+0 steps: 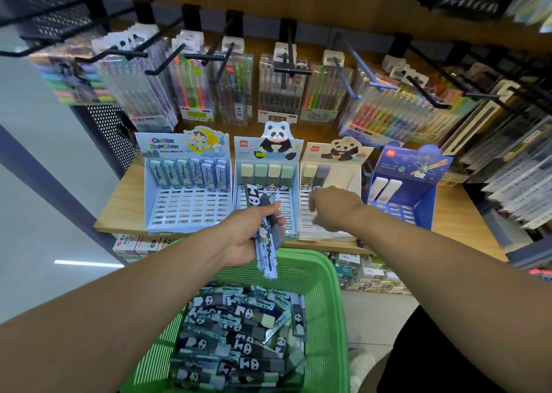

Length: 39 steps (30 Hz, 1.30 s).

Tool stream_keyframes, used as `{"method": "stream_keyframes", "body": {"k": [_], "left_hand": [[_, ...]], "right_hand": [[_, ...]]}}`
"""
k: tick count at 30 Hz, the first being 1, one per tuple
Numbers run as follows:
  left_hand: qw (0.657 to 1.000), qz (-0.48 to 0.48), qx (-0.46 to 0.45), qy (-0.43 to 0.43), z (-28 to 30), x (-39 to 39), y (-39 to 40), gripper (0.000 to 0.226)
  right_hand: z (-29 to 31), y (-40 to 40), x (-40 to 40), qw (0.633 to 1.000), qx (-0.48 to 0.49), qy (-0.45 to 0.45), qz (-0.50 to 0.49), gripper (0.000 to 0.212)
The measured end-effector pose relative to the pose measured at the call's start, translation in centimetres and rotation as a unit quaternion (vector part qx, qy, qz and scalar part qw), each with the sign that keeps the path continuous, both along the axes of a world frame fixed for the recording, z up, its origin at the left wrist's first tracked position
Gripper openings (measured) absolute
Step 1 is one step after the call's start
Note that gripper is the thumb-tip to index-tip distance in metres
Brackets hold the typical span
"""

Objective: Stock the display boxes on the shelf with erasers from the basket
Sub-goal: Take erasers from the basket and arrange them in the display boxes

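Observation:
Four display boxes stand in a row on the wooden shelf (125, 207): a Crayon Shin-chan box (188, 210), a light blue panda box (239, 189), a cream panda box (346, 180) and a dark blue space box (424, 201). Each has a few erasers at the back. My left hand (254, 231) is shut on a bundle of erasers (267, 243) in front of the light blue panda box. My right hand (331, 207) hovers blurred over the cream panda box, fingers pointing down; nothing shows in it. Below, the green basket (325, 318) holds several panda and patterned erasers (239, 339).
Pen and marker packs (274, 90) hang on black hooks (289, 69) above and behind the boxes. More packs fill the rack at the right (507, 159). Small boxes (367, 273) sit on a lower shelf under the wooden one. White floor lies at the left.

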<state>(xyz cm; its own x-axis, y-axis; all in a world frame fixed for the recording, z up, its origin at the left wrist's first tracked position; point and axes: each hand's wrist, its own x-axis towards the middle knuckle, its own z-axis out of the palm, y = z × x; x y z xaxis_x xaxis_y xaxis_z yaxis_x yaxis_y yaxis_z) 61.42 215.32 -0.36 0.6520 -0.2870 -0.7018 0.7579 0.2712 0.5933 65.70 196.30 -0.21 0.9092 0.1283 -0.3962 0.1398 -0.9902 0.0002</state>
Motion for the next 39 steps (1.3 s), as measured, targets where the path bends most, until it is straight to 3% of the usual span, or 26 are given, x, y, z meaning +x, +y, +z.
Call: {"method": "stream_keyframes", "body": {"k": [1,3,5,12,16,20,24,27,30,33,36,39], "left_hand": [[1.0,0.011,-0.003,-0.003,0.0,0.1,0.0,0.023],[0.999,0.047,0.005,-0.022,0.1,0.2,-0.1,0.025],[0.994,0.097,0.021,-0.041,0.2,0.3,-0.1,0.022],[0.984,0.173,0.013,-0.034,0.6,0.8,0.4,0.015],[0.976,0.212,0.016,-0.047,0.5,1.4,0.9,0.018],[0.972,0.228,0.022,-0.052,0.5,1.8,1.4,0.021],[0.965,0.256,0.007,-0.052,0.7,2.5,2.5,0.024],[0.958,0.282,0.023,-0.047,0.8,3.2,3.7,0.02],[0.955,0.285,0.072,-0.042,0.7,3.0,4.3,0.014],[0.961,0.255,0.107,-0.027,-0.2,2.3,5.0,0.02],[0.969,0.222,0.108,-0.01,-0.8,1.6,6.0,0.025],[0.974,0.205,0.098,0.005,-1.2,0.9,7.1,0.02]], "right_hand": [[0.8,0.5,-0.1,0.993,0.108,0.012,-0.035,0.02],[2.7,1.8,-1.2,0.929,0.331,0.096,-0.132,0.032],[4.3,2.7,-2.5,0.877,0.426,0.152,-0.161,0.043],[3.0,5.5,-5.1,0.824,0.518,0.14,-0.18,0.041],[2.7,6.3,-5.7,0.788,0.548,0.174,-0.219,0.052],[2.7,6.8,-5.5,0.757,0.576,0.193,-0.241,0.047],[3.8,5.9,-5.1,0.768,0.542,0.25,-0.231,0.045],[4.9,4.5,-4.7,0.808,0.491,0.26,-0.197,0.038],[4.9,3.0,-3.4,0.839,0.475,0.175,-0.197,0.031],[4.4,2.4,-1.8,0.825,0.51,0.105,-0.221,0.02],[3.4,3.2,-0.7,0.823,0.522,0.095,-0.204,0.017],[2.1,5.1,-0.1,0.88,0.454,0.036,-0.135,0.018]]}}
